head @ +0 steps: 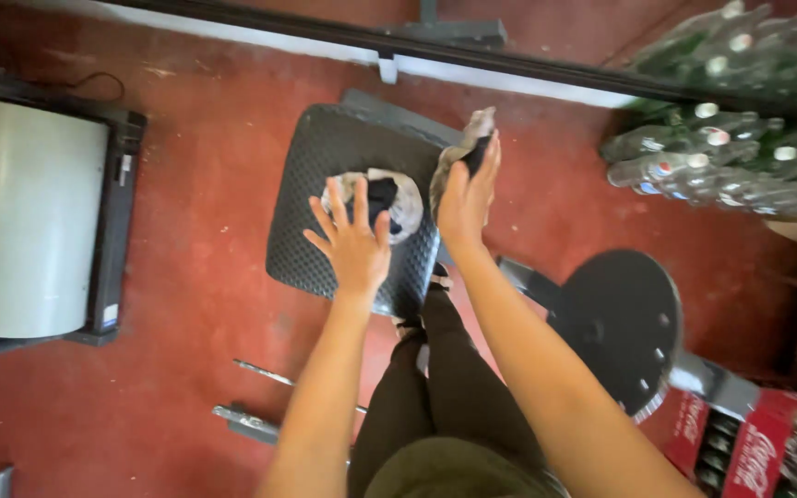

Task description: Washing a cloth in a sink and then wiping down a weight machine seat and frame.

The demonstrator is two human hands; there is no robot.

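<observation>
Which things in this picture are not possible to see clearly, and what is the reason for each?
Head view only:
- Cloth bundle on the black padded seat: the left hand covers its lower part; motion blur hides its make.
- Second cloth: the right hand wraps it, so its shape is unclear.
- Bottles: blurred, cut by the right edge.
- Red crate: cut by the corner.
- Grey machine: cut by the left edge.
</observation>
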